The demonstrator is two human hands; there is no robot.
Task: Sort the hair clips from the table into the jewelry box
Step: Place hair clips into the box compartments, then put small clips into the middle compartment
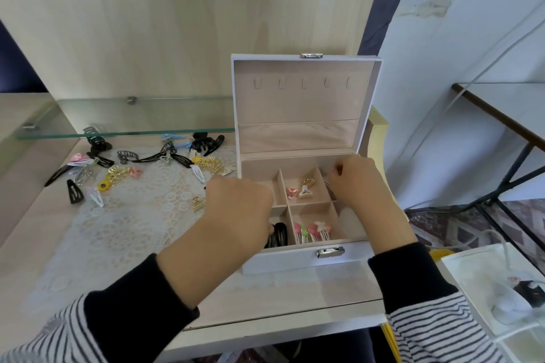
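Many loose hair clips (132,168), black, gold and pastel, lie strewn over the lace-covered surface (118,230), at nine to ten o'clock from the white, beige-lined jewelry box (280,261). The left hand (239,209) is nearer, knuckles up over the left compartments, its grip hidden. A little gold claw clip (198,203) sits just beside it at nine o'clock. The right hand (358,183) seems to pinch a small gold piece (339,169) over the back-right compartment.

A room in a home, a pale wood dressing table (295,298), an open jewelry box (300,103) on it, a lace mat (124,221), hair clips (206,163) and a glass shelf (132,115) left of the box, a white wall (460,53) with chipped paint right of the box.
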